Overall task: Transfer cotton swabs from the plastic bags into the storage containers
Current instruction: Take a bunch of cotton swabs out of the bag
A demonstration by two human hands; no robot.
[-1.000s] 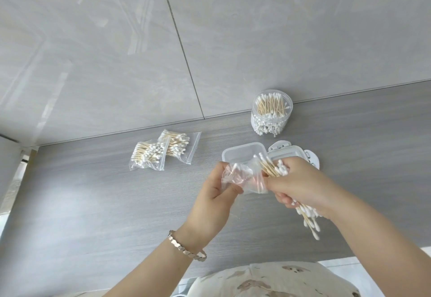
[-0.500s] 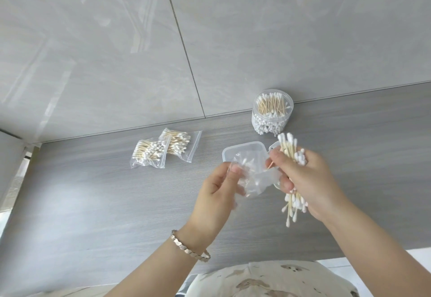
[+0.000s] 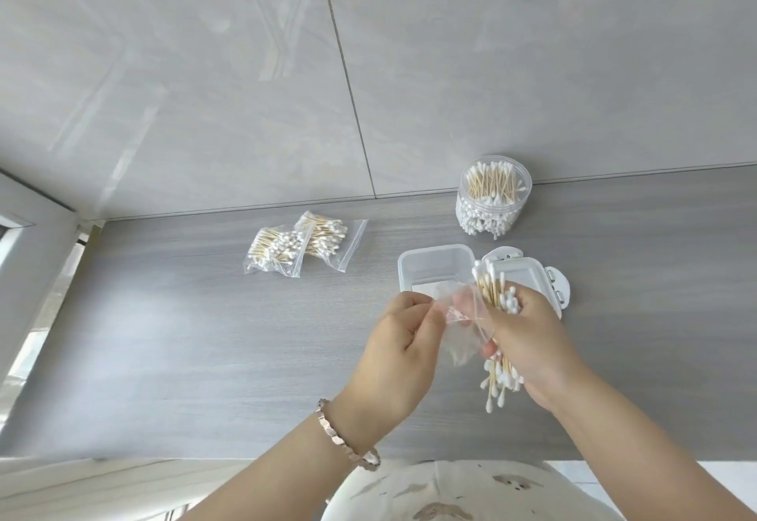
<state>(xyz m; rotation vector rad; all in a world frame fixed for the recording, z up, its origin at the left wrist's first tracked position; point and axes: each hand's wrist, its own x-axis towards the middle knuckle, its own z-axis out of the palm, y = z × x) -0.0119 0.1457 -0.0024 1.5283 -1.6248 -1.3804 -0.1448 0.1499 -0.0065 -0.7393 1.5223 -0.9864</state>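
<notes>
Grey wood-grain counter (image 3: 172, 336), tiled wall behind; at left-centre, two sealed plastic bags (image 3: 303, 248) of cotton swabs lie overlapping near the wall. Left hand (image 3: 403, 350), bracelet (image 3: 348, 436) on wrist, pinches one edge of an emptied clear bag (image 3: 456, 324); bag hangs between the two hands, over the near rim of the open rectangular container (image 3: 434, 270). Right hand (image 3: 532, 340) is clenched around a bundle of loose swabs (image 3: 497, 299), tips protruding above and below the fist; its fingertips also touch the bag. Container lid (image 3: 528, 275) lies just beside, right. Round jar (image 3: 493, 197), filled with swabs, stands by the wall.
</notes>
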